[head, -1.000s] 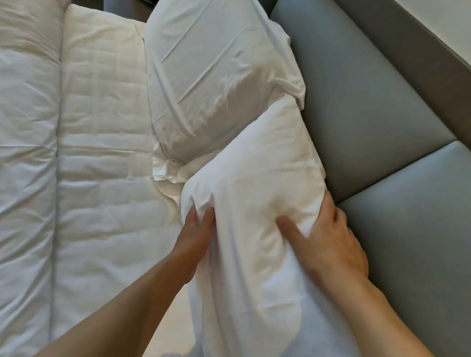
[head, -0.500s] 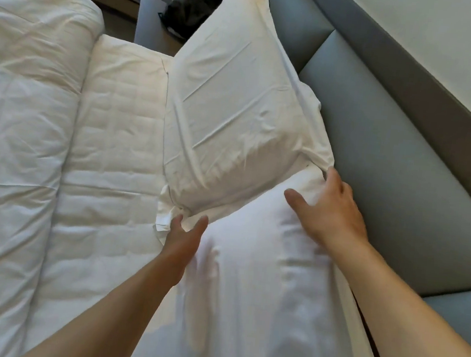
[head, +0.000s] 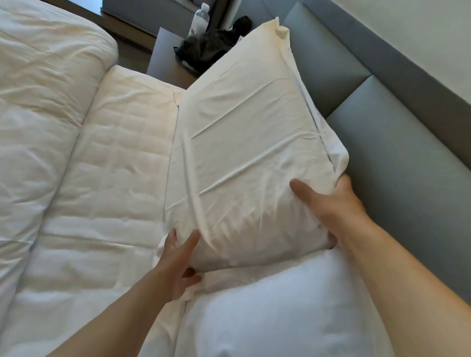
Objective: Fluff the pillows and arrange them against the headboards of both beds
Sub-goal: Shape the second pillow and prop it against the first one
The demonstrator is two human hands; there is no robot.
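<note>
A creased white far pillow [head: 245,156] leans against the grey padded headboard [head: 402,171]. Its near edge overlaps a second white pillow [head: 286,327] that lies flat in front of me. My left hand [head: 178,265] grips the far pillow's near left corner, fingers curled under it. My right hand [head: 332,205] clasps its near right corner beside the headboard, thumb on top and fingers behind the loose pillowcase flap.
A rolled white duvet [head: 22,143] lies along the left over the quilted mattress pad [head: 113,181]. Beyond the bed stands a nightstand [head: 164,65] with a dark bag [head: 206,49] and a water bottle [head: 200,22].
Both hands left the near pillow and moved forward to the far pillow's near corners, which they now grip. The view has tilted up toward the nightstand.
</note>
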